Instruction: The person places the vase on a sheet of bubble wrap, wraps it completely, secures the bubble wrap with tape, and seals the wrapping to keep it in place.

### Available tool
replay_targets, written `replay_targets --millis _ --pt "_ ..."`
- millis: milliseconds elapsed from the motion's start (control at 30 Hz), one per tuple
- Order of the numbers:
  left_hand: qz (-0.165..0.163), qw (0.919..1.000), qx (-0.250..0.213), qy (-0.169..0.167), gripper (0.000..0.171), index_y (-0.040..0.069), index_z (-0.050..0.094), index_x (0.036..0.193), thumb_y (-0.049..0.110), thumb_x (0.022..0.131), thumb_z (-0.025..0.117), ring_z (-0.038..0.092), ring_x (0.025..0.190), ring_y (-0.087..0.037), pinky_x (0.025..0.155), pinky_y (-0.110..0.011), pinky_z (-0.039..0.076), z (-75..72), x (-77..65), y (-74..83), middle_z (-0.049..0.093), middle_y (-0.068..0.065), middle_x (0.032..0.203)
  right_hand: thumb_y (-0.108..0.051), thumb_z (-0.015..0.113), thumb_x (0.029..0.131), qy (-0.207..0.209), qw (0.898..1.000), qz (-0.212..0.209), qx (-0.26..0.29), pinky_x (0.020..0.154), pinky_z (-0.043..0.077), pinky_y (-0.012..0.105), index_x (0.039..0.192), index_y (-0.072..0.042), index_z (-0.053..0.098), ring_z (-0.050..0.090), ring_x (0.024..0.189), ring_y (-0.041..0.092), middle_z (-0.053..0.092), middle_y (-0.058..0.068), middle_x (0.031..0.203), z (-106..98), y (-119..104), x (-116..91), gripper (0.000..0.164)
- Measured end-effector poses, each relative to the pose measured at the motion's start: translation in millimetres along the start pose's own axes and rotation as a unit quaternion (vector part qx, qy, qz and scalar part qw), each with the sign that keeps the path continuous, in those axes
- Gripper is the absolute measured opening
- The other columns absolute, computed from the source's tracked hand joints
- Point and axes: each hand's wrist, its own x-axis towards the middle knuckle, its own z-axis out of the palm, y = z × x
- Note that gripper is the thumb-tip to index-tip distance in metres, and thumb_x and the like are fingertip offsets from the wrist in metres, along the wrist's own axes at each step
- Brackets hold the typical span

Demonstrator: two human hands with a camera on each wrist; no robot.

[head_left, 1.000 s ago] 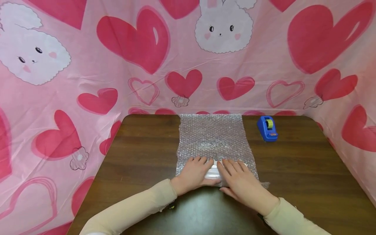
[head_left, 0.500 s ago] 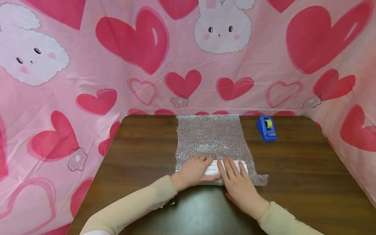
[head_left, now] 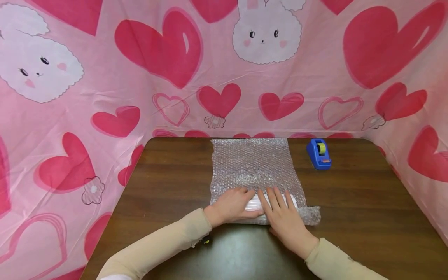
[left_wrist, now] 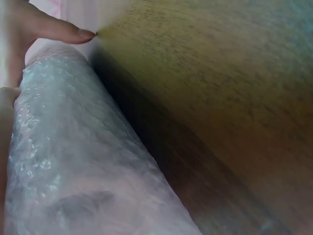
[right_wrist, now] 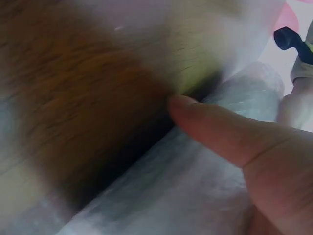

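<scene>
A sheet of bubble wrap [head_left: 253,163] lies on the table, its near end folded over a shiny white bundle [head_left: 254,203] whose kind I cannot tell. My left hand [head_left: 232,203] holds the left part of this bundle, fingers bent over the top and thumb along the near side. On the right part rests my right hand [head_left: 285,221], its fingers spread and straight. In the left wrist view the wrapped part looks like a thick roll [left_wrist: 83,147]. The right wrist view has a straight thumb [right_wrist: 215,129] lying against the wrap.
A blue tape dispenser [head_left: 319,154] with yellowish tape stands at the back right of the brown wooden table [head_left: 353,194]. Pink fabric [head_left: 245,74] printed with hearts and rabbits hangs behind the table and along its sides.
My right hand has shifted slightly left and its fingers have straightened, showing more of the white bundle and a loose wrap end at the right. My left hand has barely moved.
</scene>
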Motion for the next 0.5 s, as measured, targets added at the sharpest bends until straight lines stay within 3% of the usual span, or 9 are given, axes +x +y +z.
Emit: replay_targets --millis 67,167,300,400,500 --pt "-0.003 1.0000 -0.005 -0.006 0.059 0.012 0.068 0.127 0.062 0.097 0.060 0.071 0.090 -0.019 0.072 -0.034 0.058 -0.9 -0.2 -0.2 0.073 -0.006 0.105 -0.041 0.103 0.053 0.005 1.000 -0.004 -0.002 0.105 0.045 0.063 0.153 0.002 0.039 0.053 0.130 0.047 0.051 0.029 0.142 1.2 0.5 1.3 0.127" --pt "0.009 0.9999 0.007 -0.005 0.059 0.012 0.068 0.127 0.062 0.097 0.060 0.071 0.089 -0.019 0.071 -0.034 0.058 -1.2 -0.5 -1.4 0.073 -0.006 0.103 -0.034 0.099 0.061 0.043 0.999 -0.011 -0.022 0.095 0.051 0.059 0.148 0.002 0.047 0.060 0.115 0.042 0.057 0.026 0.129 4.9 0.1 3.1 0.108" --pt "0.034 0.9989 0.028 0.014 0.057 0.013 0.068 0.122 0.062 0.095 0.061 0.070 0.083 -0.018 0.066 -0.033 0.057 -0.1 -1.4 -2.5 0.072 -0.004 0.096 -0.026 0.093 0.061 0.084 0.995 -0.018 -0.045 0.085 0.053 0.055 0.138 0.003 0.055 0.060 0.101 0.038 0.059 0.023 0.116 8.8 -0.6 3.9 0.091" --pt "0.036 0.9986 0.030 0.024 0.054 0.015 0.069 0.119 0.062 0.094 0.062 0.070 0.080 -0.018 0.064 -0.033 0.057 -0.4 -2.2 -1.2 0.072 -0.003 0.094 -0.026 0.093 0.053 0.086 0.995 -0.019 -0.037 0.084 0.051 0.055 0.134 0.002 0.055 0.059 0.100 0.038 0.058 0.022 0.115 9.1 -0.1 3.4 0.094" --pt "0.031 0.9982 0.045 0.027 0.055 0.016 0.069 0.119 0.065 0.094 0.061 0.070 0.079 -0.017 0.062 -0.033 0.056 -0.7 -2.7 0.7 0.073 -0.002 0.094 -0.027 0.093 0.054 0.076 0.997 -0.020 -0.024 0.085 0.051 0.056 0.134 0.001 0.055 0.059 0.101 0.038 0.058 0.021 0.115 7.5 1.0 2.6 0.093"
